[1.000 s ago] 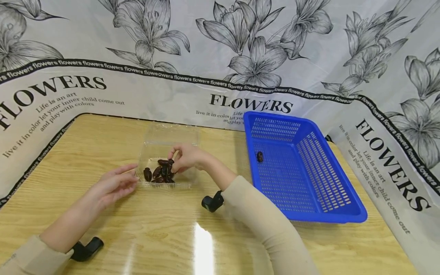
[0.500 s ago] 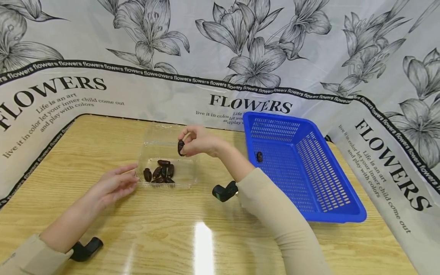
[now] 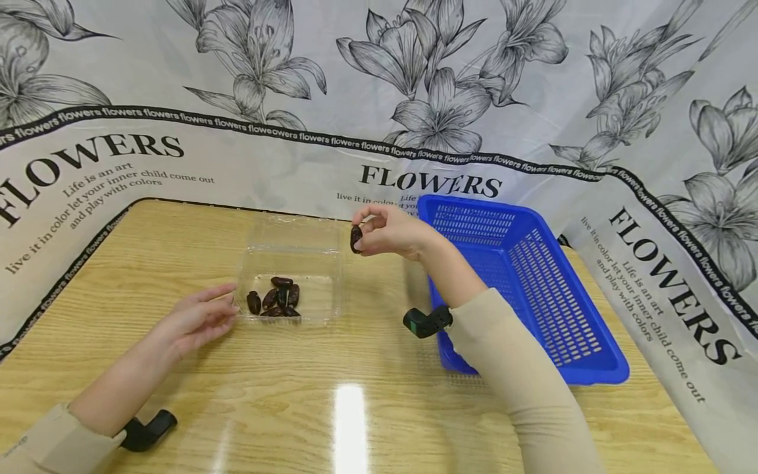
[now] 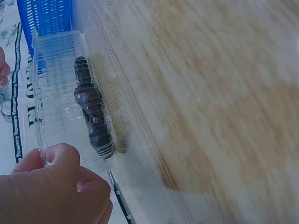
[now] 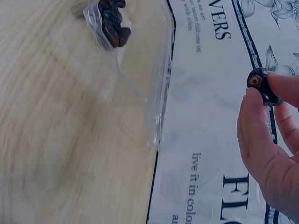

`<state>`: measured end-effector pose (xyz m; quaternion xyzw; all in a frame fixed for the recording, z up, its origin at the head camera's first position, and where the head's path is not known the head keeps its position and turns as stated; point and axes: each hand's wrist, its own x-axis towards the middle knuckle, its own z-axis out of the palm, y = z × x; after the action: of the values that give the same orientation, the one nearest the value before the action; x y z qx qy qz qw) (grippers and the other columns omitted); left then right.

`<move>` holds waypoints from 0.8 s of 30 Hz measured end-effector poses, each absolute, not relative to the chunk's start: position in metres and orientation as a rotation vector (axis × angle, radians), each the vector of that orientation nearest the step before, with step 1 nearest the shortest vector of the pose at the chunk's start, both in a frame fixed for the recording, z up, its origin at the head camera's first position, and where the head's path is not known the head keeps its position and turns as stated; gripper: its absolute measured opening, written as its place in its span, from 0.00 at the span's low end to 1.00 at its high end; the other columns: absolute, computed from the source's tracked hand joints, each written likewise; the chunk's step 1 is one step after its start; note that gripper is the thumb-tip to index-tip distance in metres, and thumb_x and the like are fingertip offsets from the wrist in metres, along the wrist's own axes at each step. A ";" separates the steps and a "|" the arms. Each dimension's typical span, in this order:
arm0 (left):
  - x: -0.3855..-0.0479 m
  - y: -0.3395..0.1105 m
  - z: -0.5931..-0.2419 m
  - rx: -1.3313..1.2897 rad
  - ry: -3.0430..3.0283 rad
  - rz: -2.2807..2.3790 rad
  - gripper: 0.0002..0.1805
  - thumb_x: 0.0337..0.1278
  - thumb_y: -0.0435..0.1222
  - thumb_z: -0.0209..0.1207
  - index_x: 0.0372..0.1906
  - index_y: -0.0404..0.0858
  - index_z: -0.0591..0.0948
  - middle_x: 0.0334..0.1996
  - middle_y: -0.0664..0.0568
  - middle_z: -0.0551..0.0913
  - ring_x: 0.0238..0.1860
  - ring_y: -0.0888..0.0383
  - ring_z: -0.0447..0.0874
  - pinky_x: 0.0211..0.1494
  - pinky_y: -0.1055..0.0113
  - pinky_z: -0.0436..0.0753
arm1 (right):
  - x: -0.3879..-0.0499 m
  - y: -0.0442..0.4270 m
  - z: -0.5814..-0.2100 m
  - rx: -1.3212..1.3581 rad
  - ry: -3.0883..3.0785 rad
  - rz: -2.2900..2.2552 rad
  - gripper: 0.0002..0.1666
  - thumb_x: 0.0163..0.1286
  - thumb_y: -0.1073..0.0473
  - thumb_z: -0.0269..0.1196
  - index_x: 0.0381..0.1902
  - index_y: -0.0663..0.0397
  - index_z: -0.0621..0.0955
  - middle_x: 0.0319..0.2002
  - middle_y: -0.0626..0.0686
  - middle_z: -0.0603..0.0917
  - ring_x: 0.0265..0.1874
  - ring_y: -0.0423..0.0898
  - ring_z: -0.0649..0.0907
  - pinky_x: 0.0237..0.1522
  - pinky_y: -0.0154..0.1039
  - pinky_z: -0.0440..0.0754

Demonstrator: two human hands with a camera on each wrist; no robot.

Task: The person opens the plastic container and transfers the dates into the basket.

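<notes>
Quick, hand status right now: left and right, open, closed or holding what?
Left hand: holding the clear plastic box by its edge.
Right hand: holding one dark date, pinched.

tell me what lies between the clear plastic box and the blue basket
In the head view, the right hand, pinching a dark date-like fruit, and its black wrist device show across that stretch; otherwise only wooden tabletop is visible.

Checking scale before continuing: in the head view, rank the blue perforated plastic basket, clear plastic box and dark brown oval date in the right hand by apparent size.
1. Blue perforated plastic basket, partly hidden
2. Clear plastic box
3. Dark brown oval date in the right hand
</notes>
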<state>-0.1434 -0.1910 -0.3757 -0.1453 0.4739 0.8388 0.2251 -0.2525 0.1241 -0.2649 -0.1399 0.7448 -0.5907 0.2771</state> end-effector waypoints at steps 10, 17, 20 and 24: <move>-0.142 -0.191 -0.375 -0.412 1.323 2.308 0.18 0.56 0.20 0.53 0.34 0.49 0.81 0.50 0.50 0.62 0.36 0.60 0.74 0.42 0.72 0.79 | -0.255 0.165 -0.256 -0.319 1.974 -1.672 0.19 0.56 0.80 0.57 0.42 0.59 0.71 0.29 0.53 0.75 0.29 0.46 0.82 0.42 0.45 0.82; -0.142 -0.190 -0.376 -0.418 1.314 2.313 0.19 0.55 0.19 0.53 0.35 0.48 0.80 0.50 0.50 0.62 0.36 0.60 0.74 0.43 0.72 0.79 | -0.255 0.194 -0.244 -0.234 2.001 -1.727 0.20 0.55 0.82 0.56 0.40 0.58 0.72 0.27 0.52 0.73 0.27 0.45 0.81 0.38 0.41 0.83; -0.143 -0.191 -0.376 -0.417 1.306 2.318 0.19 0.55 0.19 0.53 0.33 0.49 0.81 0.50 0.50 0.62 0.36 0.60 0.74 0.43 0.72 0.79 | -0.257 0.205 -0.240 -0.234 2.005 -1.759 0.19 0.55 0.83 0.55 0.38 0.57 0.73 0.25 0.52 0.74 0.28 0.45 0.81 0.38 0.41 0.83; -0.144 -0.190 -0.375 -0.416 1.301 2.319 0.19 0.55 0.19 0.52 0.37 0.47 0.80 0.49 0.50 0.62 0.36 0.60 0.74 0.42 0.72 0.79 | -0.258 0.220 -0.236 -0.234 1.998 -1.803 0.19 0.56 0.83 0.55 0.36 0.55 0.75 0.24 0.51 0.75 0.28 0.45 0.81 0.38 0.41 0.83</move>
<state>-0.1436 -0.1902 -0.3749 -0.1505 0.4711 0.8400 0.2231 -0.2579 0.2201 -0.2358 -0.0844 0.7217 -0.6513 0.2185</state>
